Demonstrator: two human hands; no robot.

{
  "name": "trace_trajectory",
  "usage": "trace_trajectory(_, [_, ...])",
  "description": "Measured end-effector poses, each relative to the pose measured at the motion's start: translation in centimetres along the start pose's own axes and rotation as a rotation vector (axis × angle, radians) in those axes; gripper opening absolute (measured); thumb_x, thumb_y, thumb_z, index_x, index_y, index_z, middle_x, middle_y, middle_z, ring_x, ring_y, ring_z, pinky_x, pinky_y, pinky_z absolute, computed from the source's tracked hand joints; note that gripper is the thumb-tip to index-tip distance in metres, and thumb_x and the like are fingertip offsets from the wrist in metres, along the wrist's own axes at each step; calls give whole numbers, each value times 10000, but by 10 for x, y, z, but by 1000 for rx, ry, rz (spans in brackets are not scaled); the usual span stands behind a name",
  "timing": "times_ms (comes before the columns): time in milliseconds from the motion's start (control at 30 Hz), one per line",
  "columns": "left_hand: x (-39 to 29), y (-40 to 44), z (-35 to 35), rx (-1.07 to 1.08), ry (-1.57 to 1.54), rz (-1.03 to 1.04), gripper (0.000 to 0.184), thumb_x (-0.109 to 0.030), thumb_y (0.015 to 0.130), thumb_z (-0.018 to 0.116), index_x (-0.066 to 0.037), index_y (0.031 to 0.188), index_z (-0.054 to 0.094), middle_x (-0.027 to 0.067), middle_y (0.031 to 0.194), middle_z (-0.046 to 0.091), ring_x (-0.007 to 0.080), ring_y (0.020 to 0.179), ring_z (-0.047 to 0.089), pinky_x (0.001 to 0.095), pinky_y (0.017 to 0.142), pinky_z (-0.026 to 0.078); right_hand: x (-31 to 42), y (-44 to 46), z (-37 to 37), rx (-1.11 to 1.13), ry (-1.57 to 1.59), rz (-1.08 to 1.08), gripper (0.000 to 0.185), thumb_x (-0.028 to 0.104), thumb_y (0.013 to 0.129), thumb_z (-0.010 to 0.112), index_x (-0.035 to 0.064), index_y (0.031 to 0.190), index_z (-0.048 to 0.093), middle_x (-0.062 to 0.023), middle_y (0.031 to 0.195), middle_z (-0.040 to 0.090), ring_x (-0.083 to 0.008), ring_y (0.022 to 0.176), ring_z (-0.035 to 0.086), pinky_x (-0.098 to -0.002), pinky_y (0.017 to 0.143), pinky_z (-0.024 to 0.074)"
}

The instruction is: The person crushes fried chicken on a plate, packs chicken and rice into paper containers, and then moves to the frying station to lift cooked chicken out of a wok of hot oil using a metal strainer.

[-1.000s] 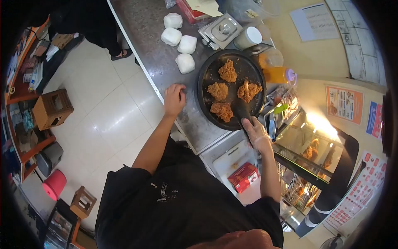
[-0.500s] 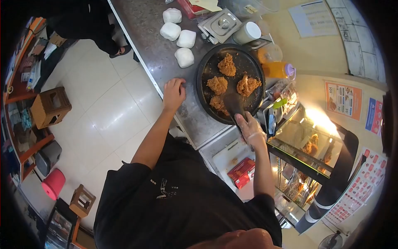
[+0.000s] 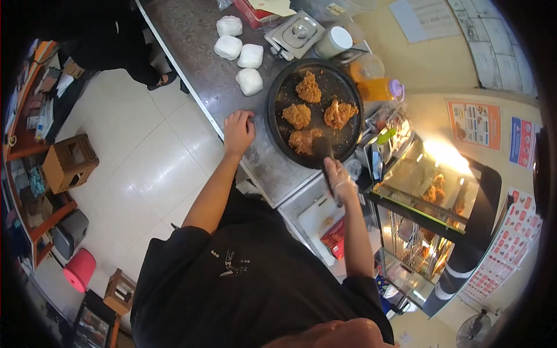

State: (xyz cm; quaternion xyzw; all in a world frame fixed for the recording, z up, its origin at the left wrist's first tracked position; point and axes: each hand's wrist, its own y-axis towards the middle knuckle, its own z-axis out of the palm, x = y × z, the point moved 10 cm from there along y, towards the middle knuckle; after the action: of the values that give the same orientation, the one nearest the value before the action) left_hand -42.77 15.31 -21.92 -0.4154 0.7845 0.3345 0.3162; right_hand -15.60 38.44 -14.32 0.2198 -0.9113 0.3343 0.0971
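Note:
My right hand (image 3: 340, 180), in a clear plastic glove, is closed around the handle of a dark broad-headed tool (image 3: 324, 149); its exact kind is unclear. The tool's head is over the near part of a round black tray (image 3: 282, 137), beside the nearest piece of fried chicken (image 3: 303, 141). Three other pieces lie farther back: a left one (image 3: 296, 116), a right one (image 3: 340, 114) and a far one (image 3: 308, 88). My bare left hand (image 3: 239, 133) lies on the metal counter near its left edge, fingers stretched out, holding nothing.
Several white wrapped bundles (image 3: 249, 82) sit left of the tray. Behind it stand a lidded steel container (image 3: 299, 33), a white-lidded jar (image 3: 335, 42) and an orange bottle (image 3: 374, 90). A lit display warmer (image 3: 432, 191) is at right. Another person's leg (image 3: 142, 72) shows at upper left.
My right hand and the tool have shifted left and slightly nearer me, with the tool turned to look narrower. My left hand stays on the counter. The whole view has shifted slightly.

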Motion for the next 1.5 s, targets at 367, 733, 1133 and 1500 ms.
trace_trajectory(367, [3,9,-2,4,17,-20,215,-66,791,589,-105,994,647,72,974,614,289,973,578,414,854,415,118,38,-15,42,27,-233,713,642,962,459,-17,1206,580,-154,706,625,-261,532,619,-379,513,495])
trace_trajectory(733, [7,5,-1,-5,0,-7,214,-85,781,599,-101,991,639,77,979,602,286,975,575,417,851,420,151,10,-29,190,252,43,569,530,993,510,20,1243,539,-81,624,555,-176,421,536,-315,362,415])
trace_trajectory(1133, [6,4,-1,1,6,-11,213,-81,776,602,-109,984,639,67,979,598,283,969,566,412,866,415,148,17,-28,153,285,41,604,615,970,478,39,1112,593,-68,546,512,-186,388,474,-314,405,402])
trace_trajectory(1500, [0,7,-2,-5,15,30,218,-95,773,605,-113,988,636,68,976,592,287,965,565,421,864,417,144,36,-38,201,280,67,501,571,969,527,88,955,661,-33,570,520,-160,423,482,-318,404,367])
